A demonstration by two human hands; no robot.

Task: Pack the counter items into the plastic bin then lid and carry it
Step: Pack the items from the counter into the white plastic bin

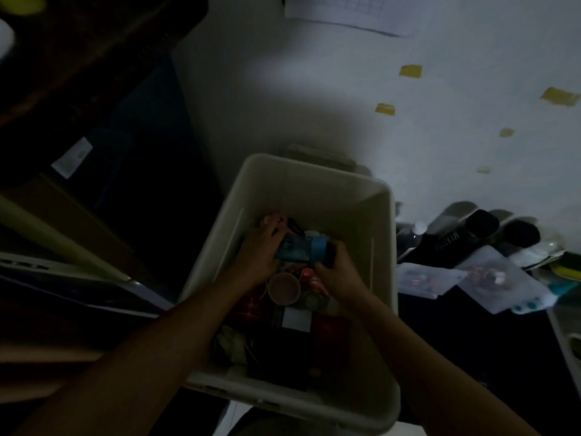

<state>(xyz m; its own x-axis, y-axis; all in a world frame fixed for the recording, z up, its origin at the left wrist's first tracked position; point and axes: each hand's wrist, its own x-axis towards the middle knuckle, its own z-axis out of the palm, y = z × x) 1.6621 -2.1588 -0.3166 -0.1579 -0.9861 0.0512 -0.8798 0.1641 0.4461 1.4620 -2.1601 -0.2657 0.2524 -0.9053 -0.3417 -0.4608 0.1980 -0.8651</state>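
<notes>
A white plastic bin (314,184) stands open below me in dim light. Both my hands reach down inside it. My left hand (257,250) and my right hand (338,272) together grip a blue cylindrical container (300,248) lying on its side, the left at its darker end, the right at its lighter blue end. Under it lie a round paper cup (284,289), a red packet (311,278), a dark box with a white label (295,319) and crumpled items (231,344). No lid is in sight.
To the right, a dark counter holds black bottles (456,243), clear plastic bags with small items (500,278) and a yellow-green object (569,272). A white wall with yellow tape pieces (410,70) rises behind. Dark shelving and boxes (78,199) crowd the left.
</notes>
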